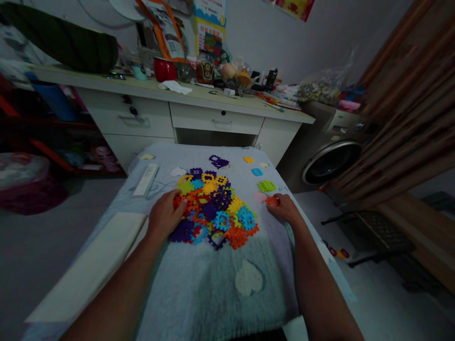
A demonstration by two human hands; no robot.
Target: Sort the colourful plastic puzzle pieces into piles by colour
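Many flat, notched interlocking plastic pieces lie in a loose pile on the cloth-covered table, in purple, orange, yellow, blue, green and red. At the pile's left edge is my left hand, its thumb and fingers closed around an orange interlocking piece. My right hand rests right of the pile, fingertips closed on another orange interlocking piece. Just beyond it lies a green piece. Farther back are a blue piece, a yellow-orange piece and some purple pieces.
The cloth has pale heart shapes. A white narrow box and a long white panel lie on the left. Behind stands a cluttered white desk; a washing machine and a dark stool are on the right.
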